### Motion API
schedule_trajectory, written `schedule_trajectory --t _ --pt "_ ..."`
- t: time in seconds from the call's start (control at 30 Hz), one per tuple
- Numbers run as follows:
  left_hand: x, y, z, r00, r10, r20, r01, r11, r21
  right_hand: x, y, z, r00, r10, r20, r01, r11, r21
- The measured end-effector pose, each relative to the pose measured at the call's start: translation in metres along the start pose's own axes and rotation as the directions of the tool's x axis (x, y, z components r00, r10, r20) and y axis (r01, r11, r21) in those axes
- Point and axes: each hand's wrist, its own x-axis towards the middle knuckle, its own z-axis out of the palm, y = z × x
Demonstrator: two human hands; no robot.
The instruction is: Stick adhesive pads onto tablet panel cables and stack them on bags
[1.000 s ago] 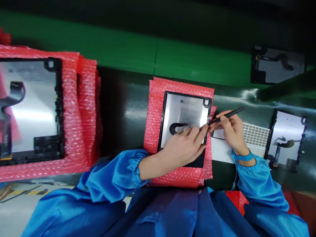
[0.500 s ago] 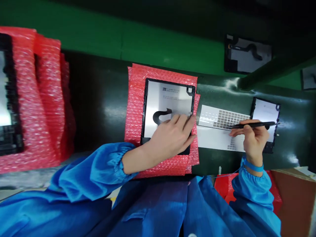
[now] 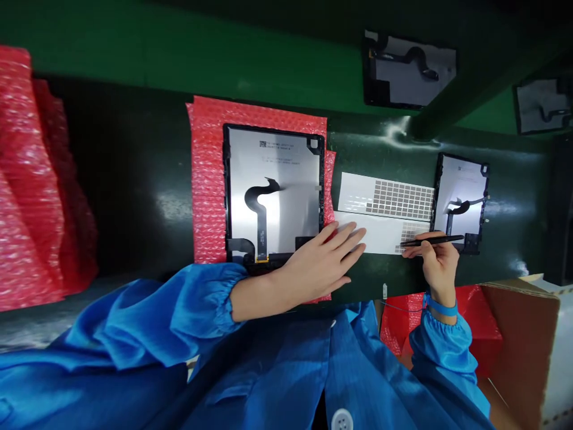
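A tablet screen panel (image 3: 273,191) lies back side up on a red bubble-wrap sheet (image 3: 206,179); a black flex cable (image 3: 261,206) curls across its silver back. My left hand (image 3: 323,266) lies flat with fingers stretched out, over the panel's lower right corner and the edge of a white sticker sheet (image 3: 376,234). My right hand (image 3: 433,263) pinches black tweezers (image 3: 430,240), whose tip rests at the small grey stickers on that sheet. A second sticker sheet (image 3: 387,196) with a grid of grey squares lies just behind it.
A smaller panel (image 3: 461,200) lies to the right of the sheets. Two more panels (image 3: 409,68) (image 3: 541,104) sit on the green ledge behind. A pile of red bubble wrap (image 3: 31,179) is at the left, and a brown cardboard box (image 3: 521,334) at the lower right.
My right hand took the tweezers from the panel's right edge over to the sticker sheet. My left hand slid off the panel's middle toward its lower right corner. The view shifted right.
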Motion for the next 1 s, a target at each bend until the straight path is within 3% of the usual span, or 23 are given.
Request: schedule_trajectory --t 0.4,1.0 --pt "0.000 -0.001 -0.006 1.000 -0.002 0.010 0.002 0.999 -0.039 0.007 -0.012 -0.001 0.998 0.008 0.056 -0.004 0.998 -0.064" --pt "0.005 -0.001 -0.003 1.000 0.006 -0.027 -0.007 0.999 -0.033 0.017 -0.010 -0.009 0.993 0.102 0.051 -0.105 0.993 0.047"
